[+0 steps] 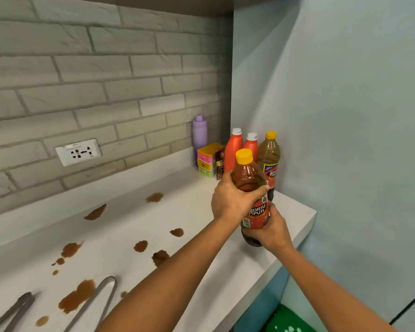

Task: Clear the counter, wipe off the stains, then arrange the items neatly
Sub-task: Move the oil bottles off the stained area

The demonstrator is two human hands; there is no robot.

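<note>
A yellow-capped bottle of brown liquid (248,178) with a red label is held upright over the right end of the white counter (134,226). My left hand (230,200) grips its upper body and my right hand (272,230) grips its lower part. Several brown stains (76,297) spot the counter to the left. In the corner stand a second yellow-capped bottle (270,159), two orange bottles (233,152) with white caps, a purple bottle (199,133), stacked coloured boxes (207,159) and a dark sachet (219,162).
Metal tongs (98,298) lie on the counter at the lower left, beside stains. A wall socket (78,152) sits in the brick backsplash. A pale wall (345,116) closes the right side. Something green (288,319) lies below the counter's edge.
</note>
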